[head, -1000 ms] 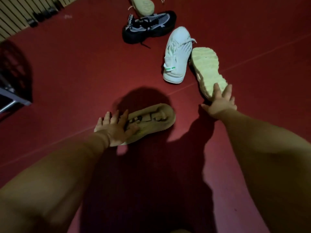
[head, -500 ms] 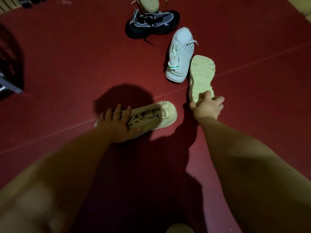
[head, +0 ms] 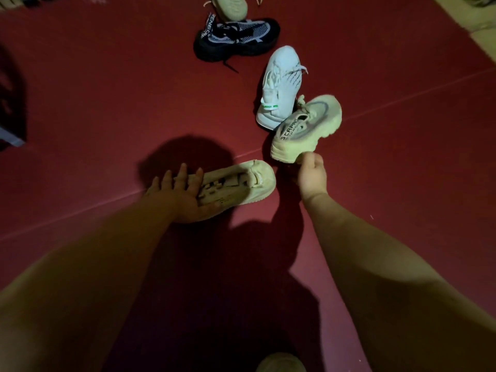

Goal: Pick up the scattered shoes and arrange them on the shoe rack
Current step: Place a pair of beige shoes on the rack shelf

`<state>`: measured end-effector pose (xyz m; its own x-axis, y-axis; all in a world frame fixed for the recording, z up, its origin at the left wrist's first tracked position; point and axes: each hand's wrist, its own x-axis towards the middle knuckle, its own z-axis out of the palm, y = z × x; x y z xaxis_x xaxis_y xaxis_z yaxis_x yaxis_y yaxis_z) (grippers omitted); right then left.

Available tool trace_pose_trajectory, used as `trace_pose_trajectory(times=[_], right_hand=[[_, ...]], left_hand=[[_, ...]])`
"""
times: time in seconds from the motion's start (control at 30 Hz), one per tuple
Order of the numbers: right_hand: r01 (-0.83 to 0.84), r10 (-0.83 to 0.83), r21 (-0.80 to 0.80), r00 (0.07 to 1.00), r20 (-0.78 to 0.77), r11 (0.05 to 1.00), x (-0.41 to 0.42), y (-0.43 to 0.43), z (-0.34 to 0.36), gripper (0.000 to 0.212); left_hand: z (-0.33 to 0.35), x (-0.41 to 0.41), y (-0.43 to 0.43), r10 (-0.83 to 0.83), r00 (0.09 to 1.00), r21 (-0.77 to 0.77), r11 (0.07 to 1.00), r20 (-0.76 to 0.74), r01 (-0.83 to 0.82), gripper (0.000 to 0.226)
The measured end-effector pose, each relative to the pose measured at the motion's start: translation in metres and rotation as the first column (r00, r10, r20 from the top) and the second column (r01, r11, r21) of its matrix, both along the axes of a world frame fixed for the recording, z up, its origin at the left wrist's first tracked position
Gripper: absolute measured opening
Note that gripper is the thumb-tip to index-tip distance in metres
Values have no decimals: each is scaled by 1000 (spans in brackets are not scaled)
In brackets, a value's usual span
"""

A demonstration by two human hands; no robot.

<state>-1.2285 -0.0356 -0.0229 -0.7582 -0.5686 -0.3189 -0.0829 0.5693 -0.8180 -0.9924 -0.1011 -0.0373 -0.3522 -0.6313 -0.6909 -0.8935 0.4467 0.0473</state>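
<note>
On the red floor a beige sneaker [head: 241, 183] lies tipped over, its sole facing me. My left hand [head: 179, 196] rests on its heel end with fingers straight and spread, the thumb along the near edge. My right hand [head: 311, 178] grips the heel of a second beige sneaker [head: 308, 127], which is upright and raised off the floor, toe pointing up and to the right. Just behind it lies a white sneaker [head: 281, 87]. A black and grey sneaker [head: 236, 38] lies farther back, with another beige shoe [head: 230, 5] sole up beyond it.
A dark frame with a grey bar [head: 12, 124] stands at the left edge. Pale flooring [head: 467, 17] borders the red mat at the top right. A beige shoe toe [head: 280, 363] shows at the bottom edge. My shadow covers the floor between my arms.
My right hand closed on the heel of the sole-up beige sneaker, turned it upright and lifted it. My left hand stayed on the other beige sneaker.
</note>
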Motion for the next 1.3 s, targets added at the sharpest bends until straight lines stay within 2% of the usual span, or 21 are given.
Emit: trace_pose_trajectory(times=[0.07, 0.13, 0.17, 0.2, 0.33, 0.5, 0.57, 0.67, 0.87, 0.97, 1.03, 1.13, 1.23, 1.3], right_hand=[[137, -126, 122, 988, -88, 983, -4, 2, -9, 42], [352, -338, 202, 935, -104, 914, -6, 4, -5, 54], [396, -378, 210, 918, -121, 894, -7, 4, -3, 58], [370, -343, 222, 927, -153, 902, -8, 4, -1, 62], [57, 12, 289, 973, -230, 956, -6, -5, -2, 78], [-220, 322, 393, 921, -217, 893, 7, -29, -3, 82], [-260, 402, 458, 882, -247, 850, 11, -34, -6, 78], [-229, 440, 526, 839, -320, 819, 14, -35, -8, 73], [-258, 520, 503, 695, -497, 825, 27, -41, -4, 64], [-338, 615, 527, 569, -545, 780, 40, -50, -1, 61], [-384, 644, 520, 528, -554, 763, 48, -56, 1, 59], [-406, 638, 495, 540, -549, 769, 61, -66, 0, 59], [-463, 693, 516, 487, -531, 721, 77, -78, -2, 60], [-521, 748, 538, 429, -507, 663, 91, -88, -6, 62]], left_hand=[[0, 0, 0, 4, 1000, -2, 1000, -3, -4, 94], [-1, 0, 0, 4, 1000, -8, 1000, -8, -4, 95], [-1, 1, 0, 3, 1000, -6, 1000, -9, -4, 95], [-1, 1, 0, 2, 1000, -1, 1000, -9, -2, 95], [-1, 1, 1, -4, 1000, -5, 1000, -10, 4, 95], [0, 1, 2, -32, 999, -28, 999, -6, 32, 105], [-2, 2, 3, -38, 999, -50, 998, -8, 38, 109], [-4, 2, 6, -37, 999, -95, 995, -24, 35, 107], [-6, 10, 12, -57, 991, -274, 961, -118, 22, 102], [-5, 10, 18, -39, 990, -326, 945, -135, -7, 99], [-11, 16, 22, 21, 989, -366, 928, -146, -74, 96], [-13, 37, 17, 237, 948, -446, 839, -214, -311, 96], [-15, 66, -7, 479, 860, -362, 781, -177, -509, 97], [-11, 79, -25, 529, 829, -345, 755, -183, -557, 101]])
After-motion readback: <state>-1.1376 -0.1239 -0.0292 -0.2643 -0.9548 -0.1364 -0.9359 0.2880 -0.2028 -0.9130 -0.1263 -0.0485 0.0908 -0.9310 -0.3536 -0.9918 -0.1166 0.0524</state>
